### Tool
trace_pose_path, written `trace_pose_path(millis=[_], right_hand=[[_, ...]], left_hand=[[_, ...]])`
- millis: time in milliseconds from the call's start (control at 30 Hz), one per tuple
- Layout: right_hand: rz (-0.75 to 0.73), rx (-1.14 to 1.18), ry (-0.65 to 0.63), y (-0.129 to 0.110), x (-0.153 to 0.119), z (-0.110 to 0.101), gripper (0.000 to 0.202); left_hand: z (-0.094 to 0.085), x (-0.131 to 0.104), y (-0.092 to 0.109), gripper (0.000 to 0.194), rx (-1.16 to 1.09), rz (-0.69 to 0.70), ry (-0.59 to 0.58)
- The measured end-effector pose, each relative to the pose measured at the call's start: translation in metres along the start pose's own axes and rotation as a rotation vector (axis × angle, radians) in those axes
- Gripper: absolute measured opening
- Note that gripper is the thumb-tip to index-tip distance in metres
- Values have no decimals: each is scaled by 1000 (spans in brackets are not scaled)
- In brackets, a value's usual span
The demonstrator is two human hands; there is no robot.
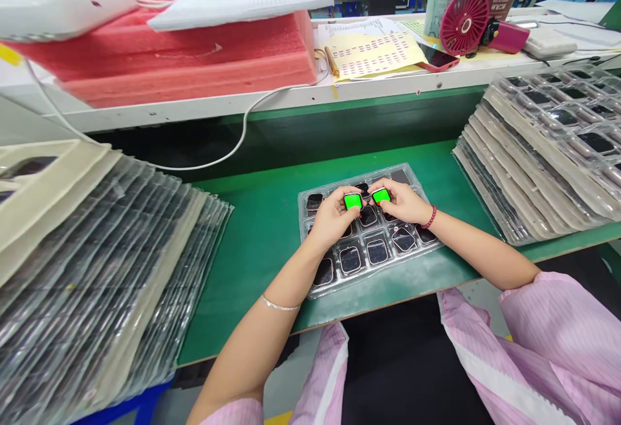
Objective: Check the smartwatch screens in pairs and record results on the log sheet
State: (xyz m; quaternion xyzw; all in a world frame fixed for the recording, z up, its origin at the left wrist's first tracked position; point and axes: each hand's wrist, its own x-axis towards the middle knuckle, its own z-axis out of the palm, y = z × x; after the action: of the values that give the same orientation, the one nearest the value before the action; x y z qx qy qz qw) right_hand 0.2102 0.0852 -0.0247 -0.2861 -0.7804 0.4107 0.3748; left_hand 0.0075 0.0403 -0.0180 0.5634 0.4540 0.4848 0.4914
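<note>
Over a clear plastic tray [315, 292] on the green table, my left hand [334, 218] grips a smartwatch [353, 201] whose screen glows green. My right hand [405, 202] pinches a second smartwatch [381, 195], also lit green, with a bit of red near the thumb. The two watches are held side by side, facing me, without straps. Beneath them the tray's pockets hold several dark-screened watches, such as one watch [377, 251] in the front row. My hands cover part of the middle and back rows.
Tall stacks of plastic trays stand left [121, 270] and right [528, 166], the right one topped with watches. Behind, a white shelf [378, 79] carries pink foam [204, 56], papers, a phone [439, 57] and a small fan [464, 22]. A white cable [245, 121] hangs down.
</note>
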Motion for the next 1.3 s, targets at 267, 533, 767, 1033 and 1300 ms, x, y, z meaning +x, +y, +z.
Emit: trace_pose_path(millis=[267, 533, 767, 1033, 1300], right_hand=[[22, -14, -7, -2, -1, 0, 42], [-2, -37, -12, -3, 0, -1, 37], [132, 115, -47, 0, 0, 1, 44], [110, 174, -71, 1, 0, 1, 48], [70, 225, -79, 9, 0, 3, 54]], left_hand=[[1, -2, 5, 44, 1, -13, 1], [1, -2, 6, 42, 15, -24, 14], [0, -1, 5, 41, 20, -9, 21], [0, -1, 4, 31, 19, -13, 52], [-2, 1, -1, 41, 32, 1, 52]])
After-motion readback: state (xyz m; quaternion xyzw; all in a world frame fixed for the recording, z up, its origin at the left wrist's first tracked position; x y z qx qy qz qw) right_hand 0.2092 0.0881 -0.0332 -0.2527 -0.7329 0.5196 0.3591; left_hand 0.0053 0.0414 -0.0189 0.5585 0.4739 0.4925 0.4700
